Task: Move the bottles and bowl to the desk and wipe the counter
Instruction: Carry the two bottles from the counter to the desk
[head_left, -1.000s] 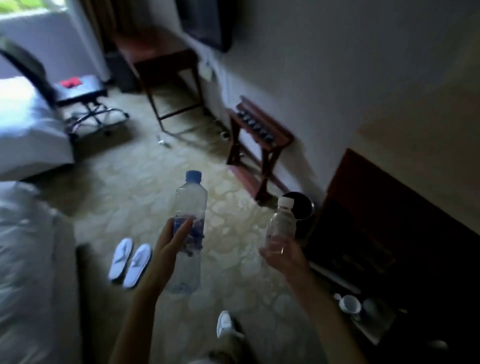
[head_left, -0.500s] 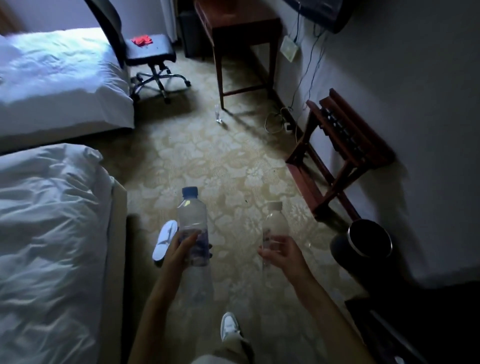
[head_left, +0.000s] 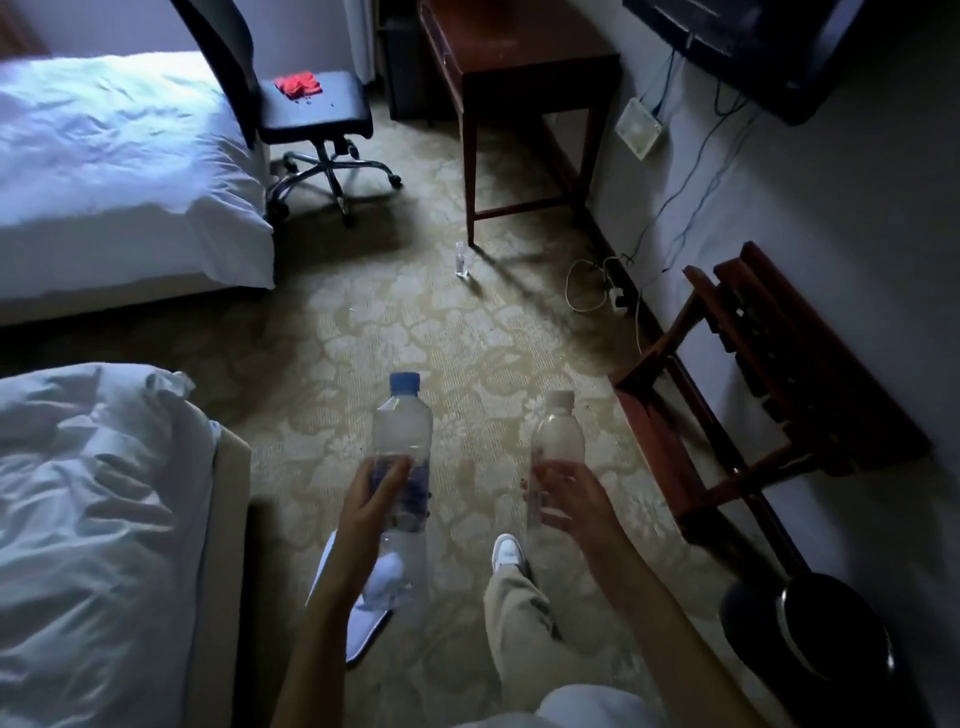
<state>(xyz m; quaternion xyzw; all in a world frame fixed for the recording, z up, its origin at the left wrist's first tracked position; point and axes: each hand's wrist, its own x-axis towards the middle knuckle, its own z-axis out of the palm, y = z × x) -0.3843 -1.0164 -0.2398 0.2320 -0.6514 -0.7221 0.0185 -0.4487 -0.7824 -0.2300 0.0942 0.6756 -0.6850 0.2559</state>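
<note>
My left hand (head_left: 375, 499) grips a large clear bottle with a blue cap (head_left: 402, 436) around its label, held upright over the carpet. My right hand (head_left: 563, 496) holds a smaller clear bottle with a white cap (head_left: 558, 434), also upright. Both bottles are in front of me at about waist height. A dark wooden desk (head_left: 514, 52) stands at the far end by the right wall. The counter and the bowl are out of view.
Two white beds (head_left: 104, 156) fill the left side. An office chair (head_left: 311, 109) with a red cloth (head_left: 297, 84) faces the desk. A small bottle (head_left: 461, 259) stands on the carpet by the desk leg. A luggage rack (head_left: 769, 374), cables and a black bin (head_left: 826, 639) line the right wall.
The view has turned left and moved forward along the carpet; the desk and chair are nearer, the dark counter has dropped out of sight. Both hands keep their bottles.
</note>
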